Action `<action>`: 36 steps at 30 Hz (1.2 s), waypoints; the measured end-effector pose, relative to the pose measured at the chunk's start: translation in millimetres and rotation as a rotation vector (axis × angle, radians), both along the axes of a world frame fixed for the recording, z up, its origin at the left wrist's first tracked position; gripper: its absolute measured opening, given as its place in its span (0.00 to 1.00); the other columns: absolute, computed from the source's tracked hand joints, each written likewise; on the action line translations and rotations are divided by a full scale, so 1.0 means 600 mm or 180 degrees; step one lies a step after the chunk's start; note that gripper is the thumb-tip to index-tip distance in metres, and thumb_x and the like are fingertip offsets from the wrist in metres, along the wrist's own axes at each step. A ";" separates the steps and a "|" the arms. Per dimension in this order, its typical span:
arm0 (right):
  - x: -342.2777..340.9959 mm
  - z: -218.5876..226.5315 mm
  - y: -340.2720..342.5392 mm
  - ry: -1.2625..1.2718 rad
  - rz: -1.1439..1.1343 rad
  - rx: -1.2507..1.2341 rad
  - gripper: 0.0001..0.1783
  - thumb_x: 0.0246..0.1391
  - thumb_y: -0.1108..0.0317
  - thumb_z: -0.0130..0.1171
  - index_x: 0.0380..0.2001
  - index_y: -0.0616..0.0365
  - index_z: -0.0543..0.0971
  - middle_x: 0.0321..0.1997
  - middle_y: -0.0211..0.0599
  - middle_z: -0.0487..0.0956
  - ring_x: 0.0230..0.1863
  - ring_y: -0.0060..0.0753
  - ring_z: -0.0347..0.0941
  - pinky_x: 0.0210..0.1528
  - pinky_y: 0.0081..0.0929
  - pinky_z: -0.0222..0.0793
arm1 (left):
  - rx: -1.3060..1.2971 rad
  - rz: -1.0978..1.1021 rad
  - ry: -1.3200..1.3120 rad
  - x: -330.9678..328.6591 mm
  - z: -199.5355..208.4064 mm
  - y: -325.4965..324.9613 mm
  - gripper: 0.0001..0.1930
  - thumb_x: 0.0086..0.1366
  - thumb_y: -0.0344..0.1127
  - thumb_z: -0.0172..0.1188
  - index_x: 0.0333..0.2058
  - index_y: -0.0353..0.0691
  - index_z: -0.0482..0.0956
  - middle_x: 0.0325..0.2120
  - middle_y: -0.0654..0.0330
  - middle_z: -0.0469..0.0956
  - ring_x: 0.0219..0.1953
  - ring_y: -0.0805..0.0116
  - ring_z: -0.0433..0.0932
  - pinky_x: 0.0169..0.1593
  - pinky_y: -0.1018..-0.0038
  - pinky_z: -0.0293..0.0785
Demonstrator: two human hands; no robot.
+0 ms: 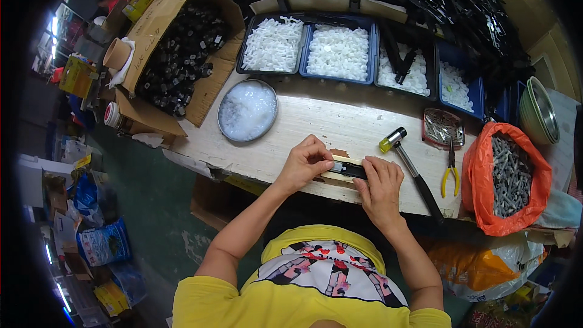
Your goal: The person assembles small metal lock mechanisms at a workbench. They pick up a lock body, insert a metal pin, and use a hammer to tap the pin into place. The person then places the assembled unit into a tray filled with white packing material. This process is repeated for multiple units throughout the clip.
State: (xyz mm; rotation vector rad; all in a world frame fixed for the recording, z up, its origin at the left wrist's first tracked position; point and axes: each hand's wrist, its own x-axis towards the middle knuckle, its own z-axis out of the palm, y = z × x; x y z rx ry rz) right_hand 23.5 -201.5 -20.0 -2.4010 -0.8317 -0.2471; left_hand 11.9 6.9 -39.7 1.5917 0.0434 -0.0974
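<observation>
Near the front edge of the bench, a black elongated plastic part point(352, 170) lies lengthwise on a pale wooden strip point(342, 180). My left hand point(303, 165) is closed at its left end, thumb and fingers pinching a small grey piece point(336, 166) set against the black part. At the right end, the fingers and thumb of my right hand point(382, 188) grip the black part, hiding that end. To the right of my hands lies a hammer point(410, 164) with a yellow and black head and a black handle.
A round dish point(248, 110) of whitish, glossy material stands left. Behind it, trays hold white plastic pieces point(338, 53). A cardboard box point(209, 88) holds black parts. On the right are yellow-handled pliers point(450, 173), a small tray of metal pieces point(443, 126) and an orange bag point(477, 164) of grey screws.
</observation>
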 end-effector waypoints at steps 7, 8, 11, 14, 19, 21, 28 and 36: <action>0.051 0.000 -0.052 -0.0270 -0.0448 0.0302 0.13 0.46 0.70 0.55 0.37 0.61 0.73 0.40 0.41 0.71 0.42 0.43 0.65 0.47 0.38 0.56 | 0.1104 -0.0284 -0.0321 0.011 0.040 -0.005 0.04 0.50 0.25 0.61 0.25 0.35 0.75 0.27 0.62 0.66 0.25 0.77 0.68 0.28 0.82 0.66; 0.071 0.004 -0.070 -0.0417 -0.0650 0.0220 0.11 0.47 0.70 0.55 0.36 0.61 0.74 0.39 0.41 0.71 0.41 0.43 0.65 0.46 0.37 0.57 | 0.1362 -0.0426 -0.0335 0.024 0.054 0.000 0.05 0.49 0.27 0.62 0.25 0.36 0.75 0.26 0.60 0.67 0.24 0.73 0.69 0.28 0.78 0.67; 0.136 0.034 -0.124 -0.0485 -0.1230 -0.0323 0.09 0.47 0.72 0.53 0.34 0.59 0.75 0.35 0.40 0.74 0.39 0.42 0.67 0.42 0.36 0.58 | 0.2079 -0.0164 -0.0912 0.094 0.064 0.013 0.07 0.48 0.30 0.63 0.26 0.36 0.76 0.23 0.57 0.70 0.23 0.66 0.71 0.27 0.72 0.68; 0.190 0.023 -0.172 -0.0395 -0.1597 -0.1185 0.09 0.45 0.70 0.54 0.32 0.58 0.76 0.34 0.39 0.75 0.38 0.42 0.68 0.40 0.39 0.58 | 0.2961 0.0415 -0.1164 0.209 0.089 0.019 0.11 0.51 0.39 0.59 0.24 0.35 0.77 0.23 0.50 0.73 0.29 0.52 0.74 0.33 0.61 0.69; 0.229 0.008 -0.172 -0.0336 -0.1546 -0.1614 0.07 0.41 0.70 0.56 0.28 0.57 0.77 0.31 0.40 0.76 0.37 0.42 0.69 0.38 0.42 0.59 | 0.4113 0.0560 -0.0556 0.331 0.095 -0.002 0.12 0.51 0.40 0.61 0.27 0.36 0.79 0.27 0.49 0.77 0.32 0.49 0.76 0.35 0.61 0.71; 0.239 -0.007 -0.172 -0.0286 -0.1507 -0.1627 0.07 0.39 0.71 0.55 0.26 0.57 0.77 0.29 0.40 0.76 0.36 0.42 0.69 0.38 0.42 0.59 | 0.4088 0.0430 -0.0508 0.344 0.094 0.001 0.11 0.49 0.38 0.61 0.26 0.35 0.79 0.26 0.48 0.77 0.33 0.49 0.77 0.36 0.61 0.72; 0.245 -0.002 -0.169 -0.0131 -0.1451 -0.1788 0.02 0.42 0.72 0.55 0.24 0.56 0.76 0.28 0.37 0.75 0.37 0.41 0.69 0.37 0.39 0.56 | 0.3632 0.0278 -0.0508 0.368 0.085 0.036 0.08 0.44 0.31 0.59 0.23 0.35 0.80 0.22 0.47 0.78 0.28 0.54 0.78 0.34 0.66 0.74; 0.224 0.019 -0.190 0.0151 -0.1254 -0.0759 0.05 0.47 0.76 0.50 0.28 0.57 0.74 0.35 0.40 0.73 0.42 0.42 0.66 0.41 0.36 0.54 | -0.0475 0.0418 0.0155 0.320 0.132 0.075 0.08 0.52 0.24 0.56 0.31 0.26 0.75 0.23 0.55 0.75 0.25 0.66 0.77 0.26 0.74 0.78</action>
